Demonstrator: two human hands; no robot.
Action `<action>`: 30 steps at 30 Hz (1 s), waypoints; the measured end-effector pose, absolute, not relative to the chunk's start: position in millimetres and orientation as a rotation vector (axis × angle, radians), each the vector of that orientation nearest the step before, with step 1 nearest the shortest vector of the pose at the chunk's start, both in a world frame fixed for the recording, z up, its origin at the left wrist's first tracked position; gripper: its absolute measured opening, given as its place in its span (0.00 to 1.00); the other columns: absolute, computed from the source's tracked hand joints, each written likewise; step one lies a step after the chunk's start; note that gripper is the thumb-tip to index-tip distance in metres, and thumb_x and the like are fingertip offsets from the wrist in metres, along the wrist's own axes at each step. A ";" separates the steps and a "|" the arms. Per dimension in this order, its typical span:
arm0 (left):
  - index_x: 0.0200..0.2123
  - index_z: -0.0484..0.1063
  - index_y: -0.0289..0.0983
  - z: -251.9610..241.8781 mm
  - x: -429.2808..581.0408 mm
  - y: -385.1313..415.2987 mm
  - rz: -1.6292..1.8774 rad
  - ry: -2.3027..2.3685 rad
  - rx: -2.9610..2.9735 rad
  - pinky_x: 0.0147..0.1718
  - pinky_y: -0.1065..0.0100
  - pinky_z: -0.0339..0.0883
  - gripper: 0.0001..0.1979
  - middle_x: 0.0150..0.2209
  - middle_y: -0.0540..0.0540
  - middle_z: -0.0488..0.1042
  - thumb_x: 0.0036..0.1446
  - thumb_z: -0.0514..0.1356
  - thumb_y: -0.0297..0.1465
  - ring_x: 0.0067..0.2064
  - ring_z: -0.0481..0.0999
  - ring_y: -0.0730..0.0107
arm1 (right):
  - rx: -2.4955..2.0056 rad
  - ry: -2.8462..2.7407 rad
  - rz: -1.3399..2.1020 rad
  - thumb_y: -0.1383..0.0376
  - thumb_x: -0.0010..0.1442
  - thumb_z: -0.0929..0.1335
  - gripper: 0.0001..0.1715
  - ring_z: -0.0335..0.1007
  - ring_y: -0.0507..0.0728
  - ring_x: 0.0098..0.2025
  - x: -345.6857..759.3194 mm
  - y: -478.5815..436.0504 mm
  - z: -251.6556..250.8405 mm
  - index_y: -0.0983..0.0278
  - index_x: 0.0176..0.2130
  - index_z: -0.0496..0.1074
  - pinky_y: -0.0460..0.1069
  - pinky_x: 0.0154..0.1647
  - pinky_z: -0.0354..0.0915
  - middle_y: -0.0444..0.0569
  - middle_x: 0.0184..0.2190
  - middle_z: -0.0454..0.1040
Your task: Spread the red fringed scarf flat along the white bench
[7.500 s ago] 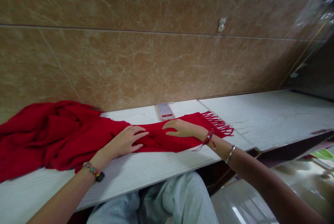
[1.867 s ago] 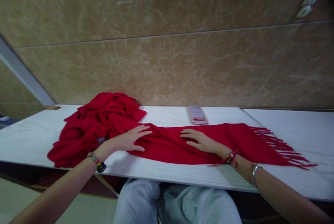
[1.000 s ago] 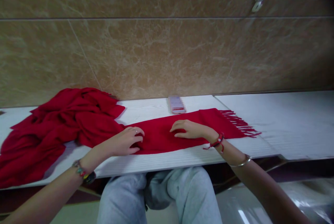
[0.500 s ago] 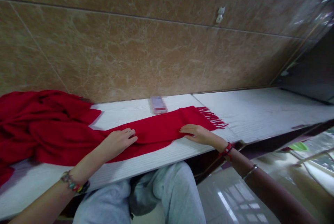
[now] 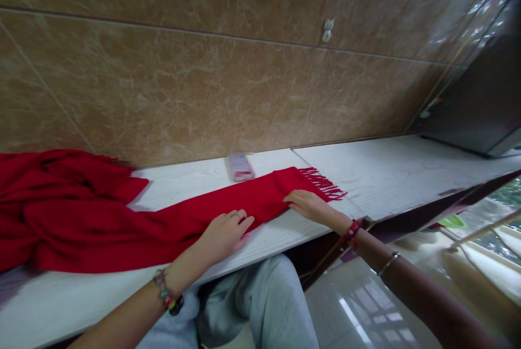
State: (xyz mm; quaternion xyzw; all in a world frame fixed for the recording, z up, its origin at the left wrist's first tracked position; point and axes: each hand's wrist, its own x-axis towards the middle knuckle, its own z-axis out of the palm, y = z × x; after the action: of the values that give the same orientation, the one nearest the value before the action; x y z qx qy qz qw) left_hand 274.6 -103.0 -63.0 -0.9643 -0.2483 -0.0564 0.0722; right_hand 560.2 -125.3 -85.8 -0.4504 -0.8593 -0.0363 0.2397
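Red scarf [image 5: 260, 200] lies under both flat palms — left hand [image 5: 226, 232], right hand [image 5: 309, 205] — grip wide, nothing clasped.

Nothing could be read in this view. The phone [image 5: 241, 166] lying on the worktop [image 5: 407, 175] had its face blurred out (only a red strip showed along its near edge), and the red scarf [image 5: 228, 205] showed no legible tag or mark.
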 end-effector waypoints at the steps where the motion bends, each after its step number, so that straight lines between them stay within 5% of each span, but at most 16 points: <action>1: 0.47 0.63 0.38 -64.4 285.2 -101.6 -0.181 -0.765 -2.901 0.39 0.63 0.65 0.15 0.44 0.41 0.67 0.55 0.53 0.31 0.43 0.69 0.61 | -1.256 -2.317 -0.063 0.66 0.60 0.59 0.12 0.68 0.57 0.40 560.6 -123.0 -85.3 0.63 0.42 0.68 0.52 0.41 0.65 0.52 0.37 0.72; 13: 0.34 0.67 0.36 -59.3 334.8 -67.5 -0.408 -0.919 -3.039 0.36 0.68 0.64 0.05 0.36 0.45 0.70 0.57 0.51 0.27 0.37 0.70 0.67 | -1.243 -2.113 -0.009 0.65 0.53 0.67 0.12 0.67 0.57 0.40 558.8 -119.7 -93.8 0.63 0.40 0.68 0.52 0.40 0.65 0.51 0.36 0.71; 22: 0.38 0.68 0.37 -72.0 331.1 -68.4 -0.519 -0.778 -3.164 0.39 0.69 0.63 0.07 0.37 0.47 0.69 0.57 0.52 0.28 0.39 0.68 0.69 | -1.204 -2.060 -0.094 0.72 0.56 0.61 0.10 0.68 0.54 0.32 563.2 -116.1 -102.1 0.64 0.32 0.71 0.49 0.34 0.65 0.49 0.28 0.73; 27: 0.35 0.68 0.36 -70.4 331.5 -70.7 -0.570 -0.818 -3.198 0.39 0.69 0.63 0.07 0.35 0.47 0.68 0.57 0.51 0.27 0.37 0.68 0.69 | -1.185 -2.090 -0.036 0.74 0.54 0.61 0.10 0.67 0.54 0.34 562.0 -117.5 -98.5 0.65 0.31 0.70 0.48 0.35 0.66 0.50 0.30 0.72; 30: 0.33 0.67 0.36 -68.4 329.6 -73.9 -0.581 -0.717 -3.278 0.41 0.69 0.62 0.04 0.41 0.45 0.66 0.55 0.53 0.27 0.41 0.67 0.69 | -1.165 -2.176 -0.032 0.76 0.51 0.62 0.10 0.67 0.55 0.40 559.5 -120.6 -95.6 0.65 0.31 0.70 0.50 0.41 0.65 0.51 0.34 0.72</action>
State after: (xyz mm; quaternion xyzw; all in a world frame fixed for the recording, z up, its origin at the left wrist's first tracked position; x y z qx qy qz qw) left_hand 329.6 -73.9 -68.4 -0.9542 -0.2088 -0.1692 -0.1314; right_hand 559.5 -120.6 -95.6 -0.4454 -0.8320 -0.0124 0.3305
